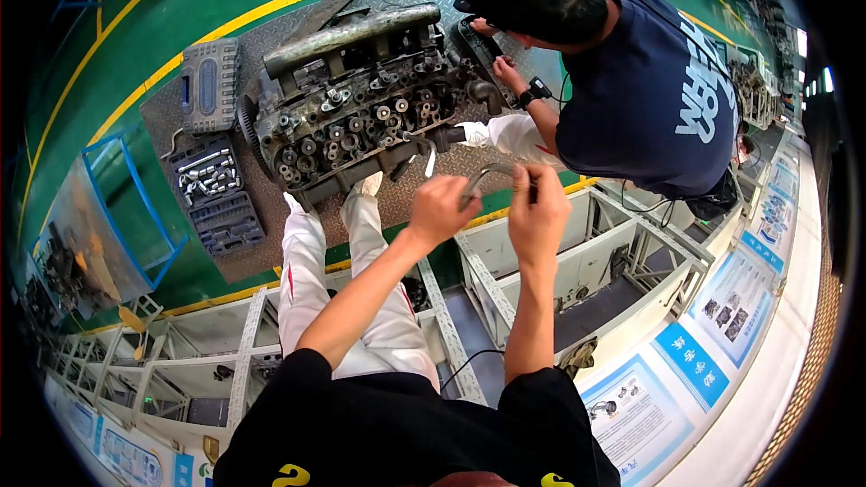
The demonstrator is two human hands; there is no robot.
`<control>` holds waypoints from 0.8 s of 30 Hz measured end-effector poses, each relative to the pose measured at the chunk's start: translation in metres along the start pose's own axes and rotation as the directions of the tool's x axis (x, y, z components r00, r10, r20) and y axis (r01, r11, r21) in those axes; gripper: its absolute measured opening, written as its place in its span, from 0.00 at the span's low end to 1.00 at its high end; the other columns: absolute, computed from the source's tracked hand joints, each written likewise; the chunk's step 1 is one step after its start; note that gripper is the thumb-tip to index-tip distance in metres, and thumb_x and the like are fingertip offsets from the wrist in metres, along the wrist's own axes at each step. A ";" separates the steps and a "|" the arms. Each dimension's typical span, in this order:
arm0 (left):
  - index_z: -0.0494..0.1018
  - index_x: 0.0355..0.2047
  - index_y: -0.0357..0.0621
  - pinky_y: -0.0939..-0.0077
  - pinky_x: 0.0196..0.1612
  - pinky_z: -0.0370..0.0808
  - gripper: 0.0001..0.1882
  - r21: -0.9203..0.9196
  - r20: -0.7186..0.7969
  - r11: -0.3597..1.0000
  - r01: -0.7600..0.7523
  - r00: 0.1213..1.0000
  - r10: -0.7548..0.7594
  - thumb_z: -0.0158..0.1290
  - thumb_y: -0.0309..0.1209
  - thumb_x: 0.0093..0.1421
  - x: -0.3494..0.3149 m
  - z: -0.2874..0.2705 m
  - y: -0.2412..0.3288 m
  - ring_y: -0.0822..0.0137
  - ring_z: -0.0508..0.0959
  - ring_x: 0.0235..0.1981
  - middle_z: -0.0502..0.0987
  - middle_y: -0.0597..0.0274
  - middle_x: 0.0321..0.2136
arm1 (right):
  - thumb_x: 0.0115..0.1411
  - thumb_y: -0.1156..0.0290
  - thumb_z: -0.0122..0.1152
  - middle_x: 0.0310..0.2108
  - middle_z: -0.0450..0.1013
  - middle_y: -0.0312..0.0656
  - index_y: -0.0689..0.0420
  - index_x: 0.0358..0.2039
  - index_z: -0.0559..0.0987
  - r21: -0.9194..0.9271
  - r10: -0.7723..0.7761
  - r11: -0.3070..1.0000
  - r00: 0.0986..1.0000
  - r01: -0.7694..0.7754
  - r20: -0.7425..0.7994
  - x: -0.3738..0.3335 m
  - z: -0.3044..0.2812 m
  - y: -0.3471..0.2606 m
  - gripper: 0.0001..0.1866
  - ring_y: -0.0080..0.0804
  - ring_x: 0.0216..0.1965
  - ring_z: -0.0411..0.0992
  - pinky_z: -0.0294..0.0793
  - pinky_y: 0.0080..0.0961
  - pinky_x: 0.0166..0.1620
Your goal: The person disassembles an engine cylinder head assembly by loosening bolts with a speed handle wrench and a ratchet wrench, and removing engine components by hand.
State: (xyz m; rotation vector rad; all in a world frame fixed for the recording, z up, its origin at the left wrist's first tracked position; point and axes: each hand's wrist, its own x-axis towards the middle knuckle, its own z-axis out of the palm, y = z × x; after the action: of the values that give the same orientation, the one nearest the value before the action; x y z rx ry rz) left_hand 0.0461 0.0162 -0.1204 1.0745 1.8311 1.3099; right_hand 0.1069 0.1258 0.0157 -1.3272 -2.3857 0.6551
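Note:
My left hand [439, 207] and my right hand [538, 207] are raised in front of me, both gripping a bent metal hand tool [492, 173] that spans between them. Just beyond the hands lies a dirty engine cylinder head [361, 108] with valve springs and a long metal pipe on top, resting on a steel checker plate [271, 243]. My legs in white trousers [307, 261] reach toward it. Another person in a dark blue shirt [649, 99] and black cap crouches at the far right, with a hand [510, 72] at the end of the engine part.
An open socket set case [216, 185] with several sockets lies left of the engine part. A blue frame [135, 207] stands at far left. White metal racking [577, 261] runs below. Green floor with yellow lines surrounds the plate. Posters line the lower right.

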 end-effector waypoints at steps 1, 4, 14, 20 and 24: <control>0.74 0.28 0.42 0.55 0.37 0.77 0.07 -0.004 0.003 1.000 -0.003 1.000 0.003 0.58 0.31 0.55 0.008 0.019 0.000 0.49 0.79 0.29 0.77 0.54 0.24 | 0.66 0.72 0.62 0.23 0.71 0.46 0.60 0.32 0.78 -0.001 0.076 0.997 0.997 -0.076 -0.005 0.001 -0.003 0.003 0.06 0.44 0.22 0.70 0.68 0.36 0.27; 0.76 0.25 0.45 0.54 0.34 0.77 0.08 -0.094 0.273 0.995 -0.036 0.960 0.060 0.57 0.36 0.55 0.054 0.047 -0.019 0.46 0.81 0.29 0.79 0.52 0.23 | 0.67 0.71 0.61 0.22 0.72 0.46 0.60 0.31 0.78 -0.075 0.030 0.997 0.997 -0.025 0.073 -0.005 -0.001 0.011 0.08 0.45 0.22 0.71 0.68 0.35 0.26; 0.73 0.19 0.44 0.57 0.31 0.73 0.10 0.168 0.129 0.978 -0.121 0.987 0.100 0.62 0.30 0.52 0.018 -0.047 -0.022 0.53 0.75 0.21 0.76 0.55 0.19 | 0.66 0.71 0.63 0.18 0.70 0.47 0.60 0.27 0.75 0.055 0.076 0.996 0.997 -0.074 -0.026 0.006 0.008 0.005 0.11 0.43 0.16 0.67 0.63 0.36 0.22; 0.76 0.23 0.44 0.55 0.30 0.75 0.12 0.026 0.342 1.000 -0.003 0.940 -0.006 0.56 0.37 0.58 0.078 0.034 -0.033 0.44 0.79 0.26 0.78 0.49 0.22 | 0.63 0.76 0.62 0.13 0.60 0.44 0.61 0.18 0.66 0.116 -0.183 0.977 0.983 0.180 0.017 -0.020 0.013 -0.004 0.18 0.36 0.13 0.60 0.56 0.34 0.20; 0.70 0.17 0.39 0.59 0.24 0.68 0.18 0.041 0.013 0.995 -0.091 0.996 0.090 0.58 0.35 0.61 0.111 -0.012 -0.024 0.47 0.73 0.19 0.70 0.49 0.16 | 0.69 0.70 0.57 0.13 0.63 0.36 0.63 0.19 0.67 0.108 0.209 0.972 0.978 -0.210 0.022 -0.017 -0.001 0.033 0.21 0.20 0.17 0.57 0.56 0.26 0.23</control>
State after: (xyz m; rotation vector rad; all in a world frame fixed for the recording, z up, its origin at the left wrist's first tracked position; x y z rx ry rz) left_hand -0.0221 0.1053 -0.1437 1.1973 1.8274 1.3199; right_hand 0.1397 0.1264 -0.0021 -1.5439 -2.2004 0.8410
